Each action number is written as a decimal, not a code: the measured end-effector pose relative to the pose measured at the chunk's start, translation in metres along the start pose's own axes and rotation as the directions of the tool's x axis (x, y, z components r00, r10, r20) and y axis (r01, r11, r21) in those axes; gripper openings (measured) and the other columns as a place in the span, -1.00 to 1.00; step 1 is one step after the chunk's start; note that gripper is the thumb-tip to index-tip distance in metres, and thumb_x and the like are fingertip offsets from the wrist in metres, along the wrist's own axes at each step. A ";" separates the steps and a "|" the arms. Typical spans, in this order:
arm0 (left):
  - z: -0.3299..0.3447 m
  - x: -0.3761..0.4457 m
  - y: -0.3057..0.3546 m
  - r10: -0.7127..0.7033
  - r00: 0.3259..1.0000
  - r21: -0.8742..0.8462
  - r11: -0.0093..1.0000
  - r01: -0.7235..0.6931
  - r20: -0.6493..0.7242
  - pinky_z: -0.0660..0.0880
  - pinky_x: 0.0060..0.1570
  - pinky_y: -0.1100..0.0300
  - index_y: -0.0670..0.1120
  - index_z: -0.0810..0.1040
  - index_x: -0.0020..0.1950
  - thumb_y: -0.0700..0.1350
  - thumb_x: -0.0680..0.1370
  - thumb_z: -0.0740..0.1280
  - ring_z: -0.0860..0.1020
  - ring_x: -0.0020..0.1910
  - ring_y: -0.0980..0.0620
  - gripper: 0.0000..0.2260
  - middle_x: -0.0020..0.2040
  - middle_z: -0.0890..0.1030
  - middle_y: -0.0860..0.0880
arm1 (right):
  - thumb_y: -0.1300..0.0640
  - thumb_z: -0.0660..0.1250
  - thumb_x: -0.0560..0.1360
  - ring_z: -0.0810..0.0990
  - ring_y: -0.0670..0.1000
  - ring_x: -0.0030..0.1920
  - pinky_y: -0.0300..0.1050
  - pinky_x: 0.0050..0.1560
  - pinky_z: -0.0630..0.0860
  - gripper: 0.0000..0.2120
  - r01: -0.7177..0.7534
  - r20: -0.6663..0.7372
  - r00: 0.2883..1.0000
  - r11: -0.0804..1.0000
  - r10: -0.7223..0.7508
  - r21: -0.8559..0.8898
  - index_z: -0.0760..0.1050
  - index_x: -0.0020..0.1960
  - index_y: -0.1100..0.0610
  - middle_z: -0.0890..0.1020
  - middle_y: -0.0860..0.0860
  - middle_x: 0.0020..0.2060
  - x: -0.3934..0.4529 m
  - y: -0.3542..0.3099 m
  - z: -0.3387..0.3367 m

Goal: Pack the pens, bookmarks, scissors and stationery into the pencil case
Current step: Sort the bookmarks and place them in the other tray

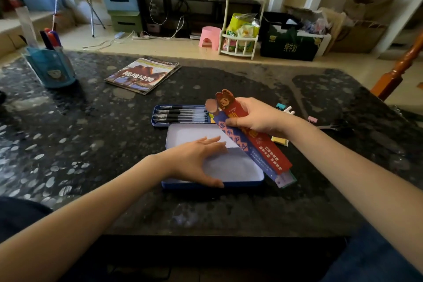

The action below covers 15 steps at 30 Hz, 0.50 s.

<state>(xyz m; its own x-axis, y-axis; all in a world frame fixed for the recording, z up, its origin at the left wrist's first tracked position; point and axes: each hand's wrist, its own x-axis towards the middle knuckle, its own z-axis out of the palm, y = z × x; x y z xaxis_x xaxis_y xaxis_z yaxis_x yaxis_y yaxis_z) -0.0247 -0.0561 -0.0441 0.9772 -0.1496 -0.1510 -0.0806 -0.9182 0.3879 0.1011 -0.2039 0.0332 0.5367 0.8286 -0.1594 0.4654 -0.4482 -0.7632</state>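
A blue tin pencil case lies open on the dark stone table. Its near half [242, 167] has a pale, bare inside. The far half [155, 119] holds several black pens [180, 115] side by side. My left hand [194, 162] rests flat on the near half with fingers straight. My right hand [258, 119] grips a fanned bunch of long bookmarks [256, 146], red and blue, tilted above the case's right side. Binder clips [281, 106], a yellow pad [280, 141] and dark scissors [336, 127] lie to the right.
A stack of magazines [142, 75] lies at the back centre of the table. A blue pen holder [51, 66] with markers and a ruler stands at the back left. A wooden post [398, 68] rises past the right edge.
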 end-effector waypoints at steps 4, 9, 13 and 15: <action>-0.003 -0.001 0.017 -0.082 0.980 -0.696 0.715 -0.070 -0.182 0.30 0.38 0.03 0.05 0.33 0.39 0.23 0.34 0.42 0.35 0.37 0.17 -0.32 0.38 0.42 0.12 | 0.14 0.36 0.51 0.60 -0.11 -0.05 -0.17 -0.03 0.46 -0.83 0.075 -0.080 0.995 0.990 -0.066 0.118 0.44 0.04 -0.05 0.62 -0.07 -0.06 -0.007 0.004 0.010; -0.006 0.001 0.042 -0.149 0.988 -0.998 0.055 -0.030 -0.038 0.52 0.16 0.13 -0.10 0.47 0.19 -0.20 0.50 0.32 0.59 0.12 -0.01 -0.73 0.10 0.62 -0.08 | 0.13 0.38 0.49 0.60 -0.20 -0.10 -0.31 -0.08 0.44 -0.81 0.133 -0.026 0.991 0.979 -0.131 0.154 0.46 0.03 -0.09 0.63 -0.14 -0.09 -0.008 -0.008 0.023; -0.002 0.009 0.041 -0.161 0.987 -0.962 -0.268 -0.048 -0.004 0.58 0.04 0.04 -0.15 0.44 0.23 -0.20 0.48 0.29 0.64 -0.03 -0.03 -0.68 0.00 0.64 -0.12 | 0.15 0.36 0.51 0.61 -0.07 0.00 -0.22 0.06 0.50 -0.71 0.165 -0.119 0.983 0.952 -0.138 0.259 0.40 0.20 0.08 0.62 0.02 0.03 0.000 -0.014 0.032; -0.001 0.011 0.041 -0.232 0.973 -0.969 -0.241 -0.053 0.004 0.61 -0.04 0.04 -0.17 0.46 0.20 -0.19 0.52 0.26 0.66 -0.08 -0.05 -0.74 -0.04 0.67 -0.14 | 0.09 0.33 0.53 0.60 -0.06 0.00 -0.15 0.07 0.52 -0.70 0.128 -0.139 0.985 0.964 -0.097 0.234 0.34 0.21 0.10 0.60 0.03 0.04 0.004 -0.014 0.033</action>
<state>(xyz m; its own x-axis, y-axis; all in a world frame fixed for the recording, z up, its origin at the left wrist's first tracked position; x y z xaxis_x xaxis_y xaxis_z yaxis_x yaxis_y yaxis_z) -0.0168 -0.0950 -0.0293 0.9684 0.0657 -0.2408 0.1581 0.5850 0.7955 0.0733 -0.1837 0.0228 0.5817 0.8134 0.0044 0.3530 -0.2476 -0.9023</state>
